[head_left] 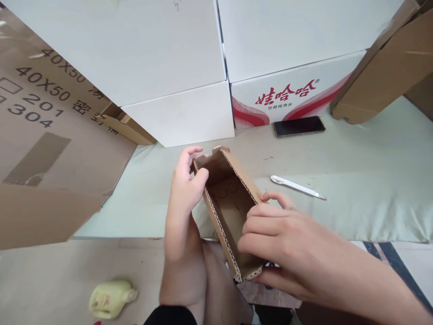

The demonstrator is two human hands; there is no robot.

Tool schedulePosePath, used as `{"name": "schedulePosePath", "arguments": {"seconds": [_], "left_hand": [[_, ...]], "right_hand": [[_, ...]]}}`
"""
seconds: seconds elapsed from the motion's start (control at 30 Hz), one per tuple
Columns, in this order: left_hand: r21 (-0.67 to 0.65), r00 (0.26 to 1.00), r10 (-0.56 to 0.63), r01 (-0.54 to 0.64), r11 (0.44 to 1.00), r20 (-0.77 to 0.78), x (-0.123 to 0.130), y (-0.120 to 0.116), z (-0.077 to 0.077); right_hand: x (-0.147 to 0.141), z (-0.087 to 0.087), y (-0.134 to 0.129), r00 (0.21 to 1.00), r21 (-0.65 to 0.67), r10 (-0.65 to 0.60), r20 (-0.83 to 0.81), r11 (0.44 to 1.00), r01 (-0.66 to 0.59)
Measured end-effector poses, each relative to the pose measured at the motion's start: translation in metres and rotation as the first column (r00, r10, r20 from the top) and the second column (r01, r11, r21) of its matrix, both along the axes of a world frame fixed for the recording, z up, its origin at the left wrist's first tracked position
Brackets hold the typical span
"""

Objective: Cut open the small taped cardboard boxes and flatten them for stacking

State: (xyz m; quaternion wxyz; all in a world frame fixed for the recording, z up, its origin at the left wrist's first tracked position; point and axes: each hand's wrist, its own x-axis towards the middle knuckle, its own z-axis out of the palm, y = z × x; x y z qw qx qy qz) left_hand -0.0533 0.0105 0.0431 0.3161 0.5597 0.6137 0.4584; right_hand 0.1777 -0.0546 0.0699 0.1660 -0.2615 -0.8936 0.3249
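Note:
A narrow cardboard box (227,198) with an open top is held tilted between both hands, over the front edge of the cloth-covered surface. My left hand (187,183) grips its far left corner, the thumb over the rim and the fingers outside. My right hand (282,239) is closed on the near right end, with some fingers inside the box and the thumb beneath the near edge. Corrugated edges show along the rim. A white utility knife (297,187) lies on the cloth to the right of the box, touched by neither hand.
White cartons (189,117) and a red-and-white carton (294,97) stand at the back. A black phone (299,126) lies before them. Large brown cardboard (50,135) flanks the left, more cardboard (382,67) the right. A yellow bottle (111,299) lies on the floor.

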Motion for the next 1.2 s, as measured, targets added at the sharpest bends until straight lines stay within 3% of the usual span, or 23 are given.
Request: {"name": "schedulePosePath", "arguments": {"seconds": [0.17,0.37,0.57,0.73,1.2], "left_hand": [[0.071,0.999,0.036,-0.036,0.997,-0.008,-0.002,0.000,0.000],[0.090,0.995,-0.005,-0.003,0.996,0.096,0.000,0.001,-0.001],[-0.006,0.998,-0.048,0.048,0.999,0.044,0.004,0.003,-0.001],[-0.050,1.000,0.000,0.001,0.999,0.021,0.010,0.005,-0.002],[-0.046,1.000,0.006,-0.006,0.999,0.003,0.007,0.004,-0.003]], "right_hand": [[0.006,-0.003,0.000,0.993,0.076,-0.111,-0.043,0.990,0.115],[0.011,-0.007,0.002,0.973,0.173,-0.232,-0.019,0.957,0.231],[0.009,-0.009,0.002,0.982,0.158,-0.191,-0.005,0.969,0.190],[0.002,-0.009,-0.001,0.993,0.076,-0.114,-0.024,0.990,0.116],[0.001,-0.006,0.001,0.999,-0.114,-0.044,0.010,0.993,0.045]]}}
